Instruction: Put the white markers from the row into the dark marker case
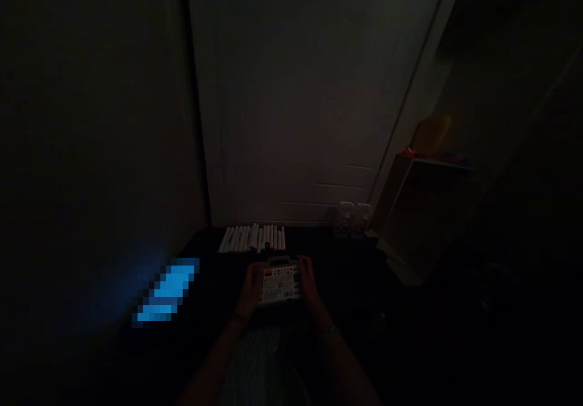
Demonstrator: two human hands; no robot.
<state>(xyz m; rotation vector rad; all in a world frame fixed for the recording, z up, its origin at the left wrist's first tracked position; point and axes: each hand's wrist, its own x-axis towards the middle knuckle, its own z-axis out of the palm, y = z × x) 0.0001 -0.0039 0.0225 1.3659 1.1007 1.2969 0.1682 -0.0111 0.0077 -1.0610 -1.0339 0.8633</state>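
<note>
In dim light, my left hand (251,287) grips the left side of a flat plastic carry case (279,284) that has a printed label and a handle at its far edge. The case's right side is held by my right hand (308,281). Its label shows an orange patch, a row of small pictures and printed text too small to read. Just beyond the case, a row of white markers (252,237) lies side by side on the dark table (337,284). Whether the case contains anything is too dark to make out.
Two clear containers with labels, a nearer-left one (344,219) and another (362,219), stand at the back right. A bright blue blurred screen (167,290) glows on the left. Right of the table is a cabinet (410,211) with a yellowish object (432,134) on top. A pale wall panel (300,102) rises behind.
</note>
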